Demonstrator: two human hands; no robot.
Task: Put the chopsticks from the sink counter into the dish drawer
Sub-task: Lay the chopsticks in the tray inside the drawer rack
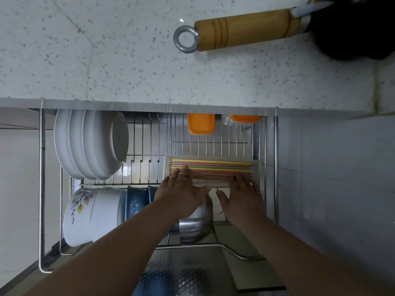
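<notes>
A: Nearest?
B: Two bare forearms reaching in from the bottom edge, over the pulled-out dish drawer [42, 189], a wire-rack type.

A: Left hand [181, 196]?
B: Flat, fingers spread, tips resting on the left end of the chopsticks [213, 169]. Not clenched, nothing gripped.

A: Right hand [242, 195]?
B: Same: flat and released, fingertips on the right end of the bundle, thumb out to the side.

A: Chopsticks location?
B: Inside a clear tray [167, 165] on the right half of the drawer rack. Lying level, side by side, left to right. Yellow, pink, green.

A: Around the hands?
B: Steel bowl [195, 227] just under the left hand, partly hidden by it. Further left, a row on edge: blue bowls [134, 201], then white bowls [106, 210], outermost with a leaf print.

A: Further back?
B: Stack of white plates [89, 144] upright in the left rear rack. Two orange-lidded boxes [201, 123] at the rear, partly under the worktop lip.

A: Top?
B: Speckled pale worktop [106, 50]. Wooden handle [245, 28] with a metal ring lying across it, joined to a dark pan at the top right corner.
</notes>
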